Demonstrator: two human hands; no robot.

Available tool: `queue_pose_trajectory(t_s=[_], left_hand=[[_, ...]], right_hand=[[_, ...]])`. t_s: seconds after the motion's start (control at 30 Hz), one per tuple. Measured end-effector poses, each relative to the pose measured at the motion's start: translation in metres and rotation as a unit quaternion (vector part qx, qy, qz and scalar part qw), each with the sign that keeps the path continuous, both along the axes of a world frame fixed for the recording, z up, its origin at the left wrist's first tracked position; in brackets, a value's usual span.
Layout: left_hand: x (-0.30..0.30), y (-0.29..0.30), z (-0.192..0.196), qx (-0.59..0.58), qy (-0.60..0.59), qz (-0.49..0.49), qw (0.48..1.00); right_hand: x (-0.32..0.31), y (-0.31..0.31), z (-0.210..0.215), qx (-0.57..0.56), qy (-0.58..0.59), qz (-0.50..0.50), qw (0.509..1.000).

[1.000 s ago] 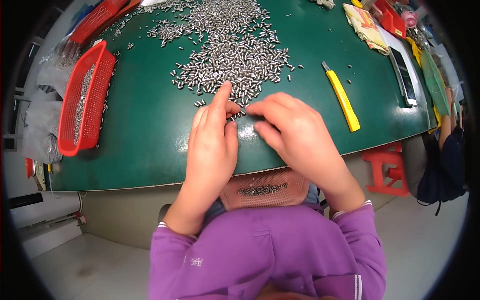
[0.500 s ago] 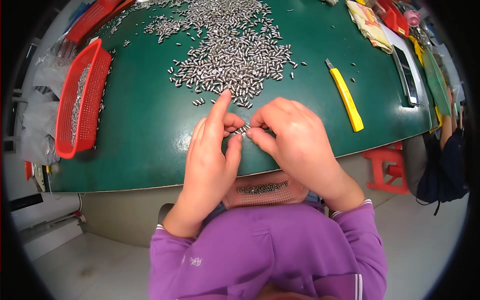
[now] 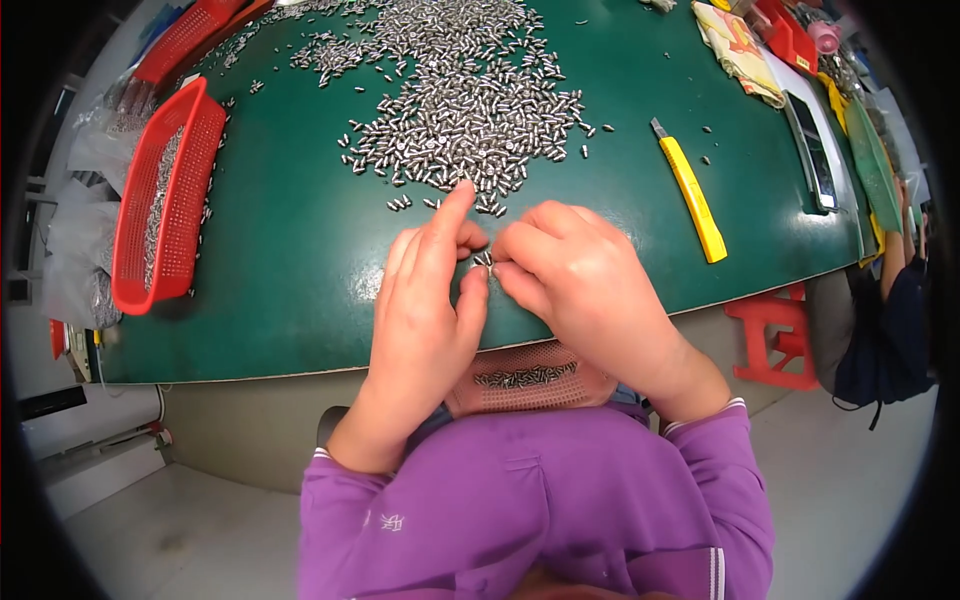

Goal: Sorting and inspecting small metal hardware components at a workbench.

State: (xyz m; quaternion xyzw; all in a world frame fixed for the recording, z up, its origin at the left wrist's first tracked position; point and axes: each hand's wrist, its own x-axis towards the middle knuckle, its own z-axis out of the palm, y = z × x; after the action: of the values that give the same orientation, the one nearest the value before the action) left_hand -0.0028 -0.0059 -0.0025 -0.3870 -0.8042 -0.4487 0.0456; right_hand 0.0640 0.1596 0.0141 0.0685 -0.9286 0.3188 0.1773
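Small silver metal parts, bullet-shaped with a grooved body, lie in a large pile (image 3: 460, 120) on the green table (image 3: 290, 270). A few of these metal parts (image 3: 483, 260) are between my two hands, just short of the pile. My right hand (image 3: 585, 270) pinches at them with thumb and forefinger, its other fingers curled. My left hand (image 3: 425, 285) is beside them, forefinger stretched toward the pile, thumb apart from the bent fingers. A pink perforated basket (image 3: 530, 396) with more metal parts rests at my lap, below the table edge.
A long red basket (image 3: 168, 200) holding metal parts stands at the left. On the right lie a yellow utility knife (image 3: 692, 200) with its blade out, a phone (image 3: 812, 150) and a patterned cloth (image 3: 738, 50). A red stool (image 3: 775, 335) is beyond the table edge.
Both hands have shifted slightly; the right has moved a little left and the left a little right. The small metal parts between them have changed position, and the left fingers are more apart.
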Motion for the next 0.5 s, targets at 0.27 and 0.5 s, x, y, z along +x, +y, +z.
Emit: queue_pose_trajectory(t_s=[0.27,0.5], left_hand=[[-0.0062,0.0009,0.0053,-0.027,0.017,-0.047,0.998],[-0.0028,0.0004,0.0046,-0.032,0.024,-0.035,0.999]], right_hand=[[0.0085,-0.0014,-0.0060,-0.008,0.050,-0.014,0.999],[0.0072,-0.0047,-0.0049,-0.013,0.055,-0.027,0.998]])
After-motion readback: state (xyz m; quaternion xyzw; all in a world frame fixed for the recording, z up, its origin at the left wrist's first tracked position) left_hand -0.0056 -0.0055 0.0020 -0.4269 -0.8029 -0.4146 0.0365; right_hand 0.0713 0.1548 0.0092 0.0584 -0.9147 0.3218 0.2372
